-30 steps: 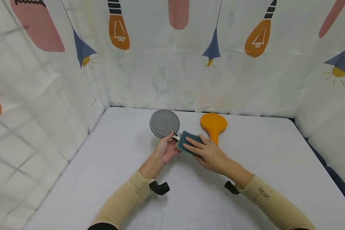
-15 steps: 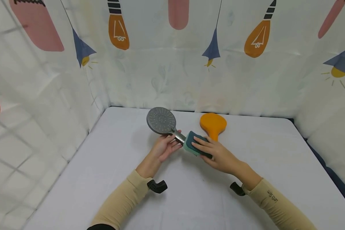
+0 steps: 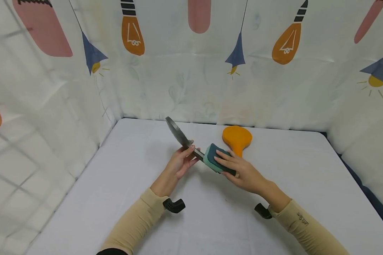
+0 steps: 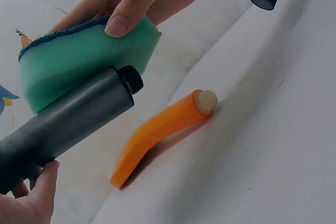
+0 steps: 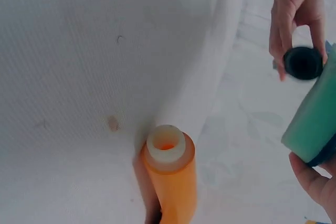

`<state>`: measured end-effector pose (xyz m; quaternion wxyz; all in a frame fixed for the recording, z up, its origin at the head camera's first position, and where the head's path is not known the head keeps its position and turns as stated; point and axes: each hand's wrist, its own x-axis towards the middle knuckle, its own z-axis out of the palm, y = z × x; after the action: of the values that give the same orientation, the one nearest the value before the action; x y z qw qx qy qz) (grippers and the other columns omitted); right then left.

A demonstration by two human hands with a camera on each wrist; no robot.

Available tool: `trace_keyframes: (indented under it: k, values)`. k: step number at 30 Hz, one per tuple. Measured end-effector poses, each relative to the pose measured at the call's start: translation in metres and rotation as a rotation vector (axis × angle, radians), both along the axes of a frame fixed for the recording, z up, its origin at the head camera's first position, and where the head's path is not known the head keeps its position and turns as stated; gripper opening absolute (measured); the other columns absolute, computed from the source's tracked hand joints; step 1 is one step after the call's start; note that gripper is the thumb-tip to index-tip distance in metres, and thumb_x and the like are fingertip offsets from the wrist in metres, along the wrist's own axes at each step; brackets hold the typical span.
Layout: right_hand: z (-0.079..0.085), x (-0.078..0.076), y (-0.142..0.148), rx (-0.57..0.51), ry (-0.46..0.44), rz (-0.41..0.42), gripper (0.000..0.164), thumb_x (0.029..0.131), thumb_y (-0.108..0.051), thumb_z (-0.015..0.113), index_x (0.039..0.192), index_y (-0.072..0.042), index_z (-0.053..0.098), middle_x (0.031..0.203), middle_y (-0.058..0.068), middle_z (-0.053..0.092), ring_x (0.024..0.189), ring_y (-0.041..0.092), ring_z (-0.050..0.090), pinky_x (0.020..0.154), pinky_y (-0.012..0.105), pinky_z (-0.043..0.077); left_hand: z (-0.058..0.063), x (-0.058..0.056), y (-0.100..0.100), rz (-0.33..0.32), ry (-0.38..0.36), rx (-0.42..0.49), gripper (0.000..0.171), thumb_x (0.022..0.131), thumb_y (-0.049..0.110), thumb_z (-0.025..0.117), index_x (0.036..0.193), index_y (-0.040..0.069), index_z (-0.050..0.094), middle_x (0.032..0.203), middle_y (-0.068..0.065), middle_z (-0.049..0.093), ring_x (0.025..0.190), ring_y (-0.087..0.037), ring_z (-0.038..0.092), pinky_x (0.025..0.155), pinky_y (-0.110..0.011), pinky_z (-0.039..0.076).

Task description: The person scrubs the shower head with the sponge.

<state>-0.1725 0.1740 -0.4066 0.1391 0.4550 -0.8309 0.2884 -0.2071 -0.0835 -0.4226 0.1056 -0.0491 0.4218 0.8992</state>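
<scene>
My left hand holds a grey shower head by its neck, above the table. The round face is turned nearly edge-on in the head view, and the handle points down to the right. In my right hand is a sponge with a dark scouring layer and a green foam side. The thumb lies on the foam in the left wrist view, where the foam lies along the dark handle near its threaded end. The right wrist view shows the open end of that handle beside the foam.
An orange shower head lies on the white table behind my right hand, its pale connector end toward me. Patterned white cloth walls stand at the table's back and sides.
The shower head has turned from face-up to nearly edge-on. My right hand has slid the sponge to the right along the handle, then stayed about there.
</scene>
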Motion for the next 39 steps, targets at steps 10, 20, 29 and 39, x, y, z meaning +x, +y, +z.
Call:
trace_keyframes:
  k: [10, 20, 29, 39]
  values:
    - [-0.011, 0.001, -0.003, -0.032, 0.026, 0.092, 0.059, 0.089, -0.006, 0.080, 0.145, -0.012, 0.060, 0.149, 0.013, 0.054, 0.132, 0.051, 0.049, 0.103, 0.058, 0.044, 0.001, -0.001, 0.001, 0.040, 0.003, -0.055, 0.043, 0.111, 0.020, 0.046, 0.148, -0.003, 0.042, 0.116, -0.001, 0.057, 0.097, -0.010, 0.061, 0.087, -0.025, 0.052]
    - [-0.008, 0.003, -0.019, -0.054, 0.017, 0.063, 0.069, 0.081, 0.001, 0.084, 0.145, -0.010, 0.059, 0.150, 0.016, 0.052, 0.134, 0.055, 0.044, 0.103, 0.060, 0.043, -0.001, 0.002, 0.010, -0.029, 0.063, 0.019, 0.048, 0.113, 0.031, 0.037, 0.148, -0.002, 0.037, 0.136, -0.003, 0.058, 0.112, -0.007, 0.064, 0.096, -0.025, 0.050]
    - [-0.002, 0.002, -0.017, -0.023, 0.015, 0.093, 0.061, 0.086, -0.005, 0.081, 0.143, -0.012, 0.062, 0.150, 0.011, 0.054, 0.131, 0.054, 0.048, 0.101, 0.061, 0.046, 0.007, 0.003, 0.008, 0.057, -0.033, 0.205, 0.043, 0.112, 0.026, 0.045, 0.145, -0.002, 0.041, 0.145, -0.013, 0.053, 0.124, -0.021, 0.063, 0.117, -0.043, 0.031]
    - [0.004, 0.000, -0.023, 0.034, 0.041, 0.053, 0.058, 0.087, -0.008, 0.082, 0.142, -0.010, 0.063, 0.149, 0.012, 0.054, 0.131, 0.056, 0.047, 0.103, 0.060, 0.044, 0.004, 0.005, 0.014, -0.005, -0.031, 0.099, 0.049, 0.113, 0.023, 0.040, 0.154, -0.002, 0.032, 0.129, -0.001, 0.063, 0.119, -0.012, 0.062, 0.108, -0.032, 0.044]
